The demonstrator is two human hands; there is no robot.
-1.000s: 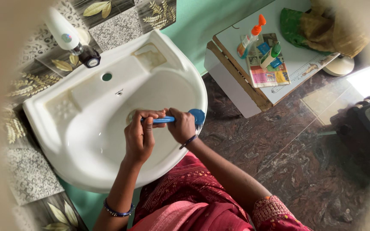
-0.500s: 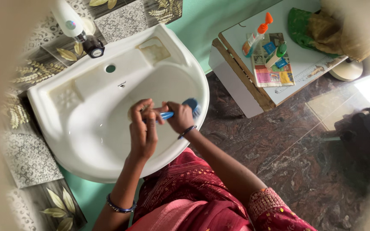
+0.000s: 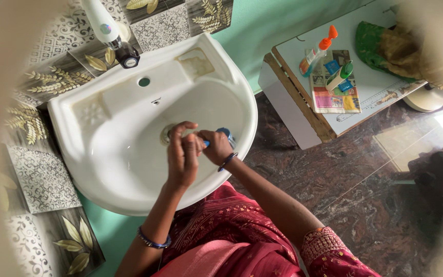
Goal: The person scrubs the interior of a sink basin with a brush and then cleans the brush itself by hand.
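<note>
Over the sink [image 3: 129,202], my right hand [image 3: 216,147] grips the blue brush [image 3: 225,134]; my left hand [image 3: 182,155] pinches its handle. Best I keep both firm, strokes short.

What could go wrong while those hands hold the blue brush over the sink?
1. The blue brush is gripped by the right hand with the left hand close against it, above the white sink; it might slip and drop into the bowl near the drain.
2. The brush head sits close to the sink's front rim, so drips or the brush itself may land on the dark floor.
</note>
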